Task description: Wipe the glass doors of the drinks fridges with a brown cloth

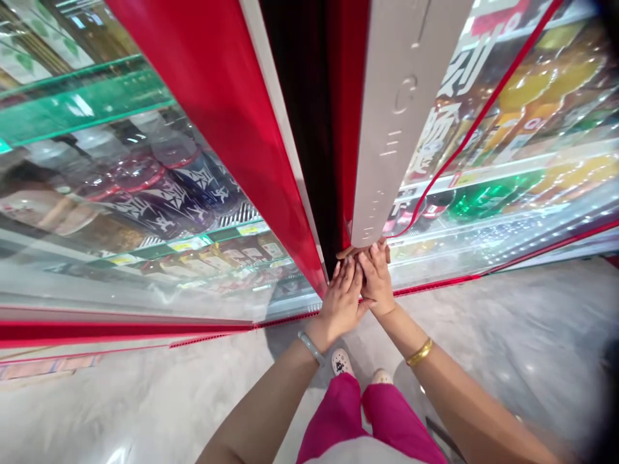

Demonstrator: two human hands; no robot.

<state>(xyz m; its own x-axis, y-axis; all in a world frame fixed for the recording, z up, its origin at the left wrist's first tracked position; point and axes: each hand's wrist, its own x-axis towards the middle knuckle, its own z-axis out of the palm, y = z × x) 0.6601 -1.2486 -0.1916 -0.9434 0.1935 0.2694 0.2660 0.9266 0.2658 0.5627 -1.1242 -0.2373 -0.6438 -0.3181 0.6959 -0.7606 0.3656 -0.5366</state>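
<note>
My left hand [341, 298] reaches forward with its fingers stretched out, at the lower end of a grey upright panel [387, 129] between two glass-fronted drink coolers. Close beside it, my right hand [378, 283] lies with its fingers extended towards the same panel, and the two hands touch. A brownish shape [360, 251] shows just past the fingertips; whether it is a reflection or an object I cannot tell. No held item can be made out in either hand. The left wrist wears a pale bangle [311, 348], the right a gold one [420, 352].
Left stands a red-framed cooler [232, 116] with dark-labelled bottles [159, 200] on its shelves. The right cooler holds orange and green bottles [493, 196]. A dark gap [309, 109] runs between them. Below are the grey floor [193, 399] and my light shoes [341, 363].
</note>
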